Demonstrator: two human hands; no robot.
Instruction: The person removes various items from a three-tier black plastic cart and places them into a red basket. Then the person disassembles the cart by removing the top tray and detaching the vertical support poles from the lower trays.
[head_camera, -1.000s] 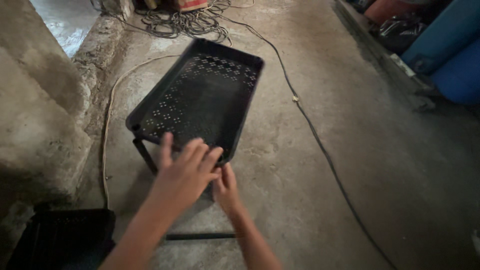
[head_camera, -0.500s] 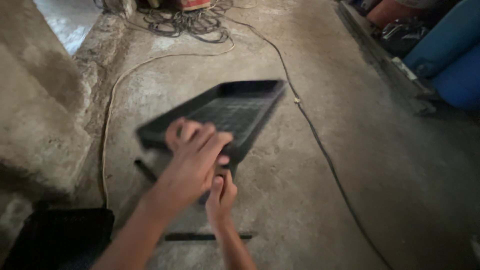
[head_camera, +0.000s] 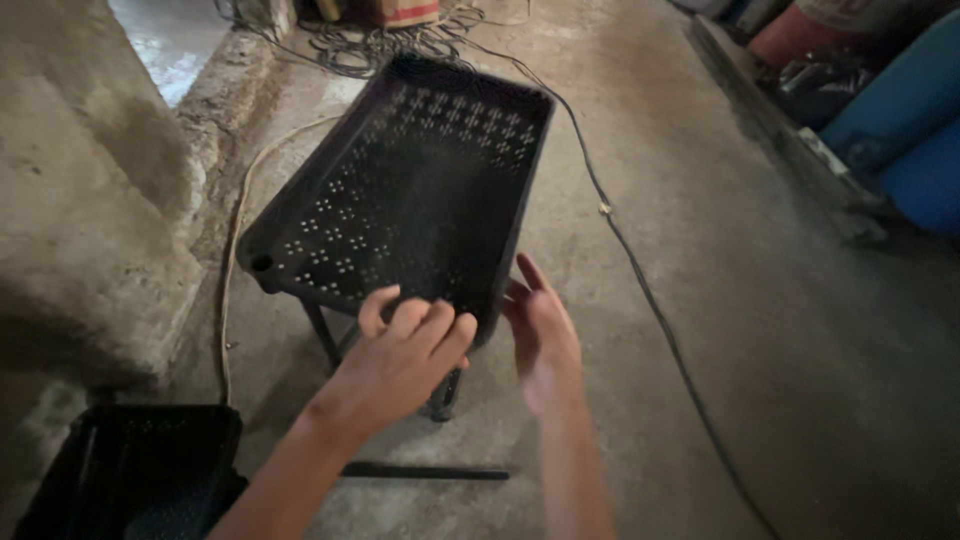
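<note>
A black perforated plastic tray (head_camera: 400, 190) stands on thin black legs (head_camera: 322, 335) on the concrete floor, its far end tipped up. My left hand (head_camera: 400, 360) is at the tray's near rim with its fingers curled over the edge. My right hand (head_camera: 545, 345) is beside the near right corner, fingers straight and apart, the fingertips touching the tray's side wall. The underside of the tray and most of its legs are hidden behind my hands.
A second black tray (head_camera: 130, 470) lies at the bottom left. A black rod (head_camera: 425, 470) lies on the floor near my arms. A cable (head_camera: 640, 280) runs along the floor at right. A concrete ledge (head_camera: 90, 200) rises at left; blue barrels (head_camera: 910, 130) stand at right.
The tray swung flat half a second ago and is now tipped up again and closer to me. My right hand has come out from under my left to the tray's right corner.
</note>
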